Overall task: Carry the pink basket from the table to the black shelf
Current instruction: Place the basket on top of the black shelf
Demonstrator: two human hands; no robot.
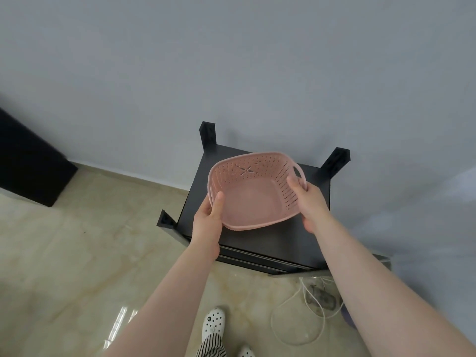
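An empty pink basket (251,197) with perforated walls and side handles is over the top board of the black shelf (260,243), tilted a little toward me. My left hand (210,215) grips its left rim, thumb inside. On the right rim by the handle is my right hand (306,199), thumb over the edge. Whether the basket's bottom touches the shelf cannot be told.
The shelf stands against a pale grey wall, with black corner posts (207,132) sticking up. A dark piece of furniture (28,163) is at the left. White cables (309,300) lie on the tiled floor at the right. My feet in white clogs (213,322) are below.
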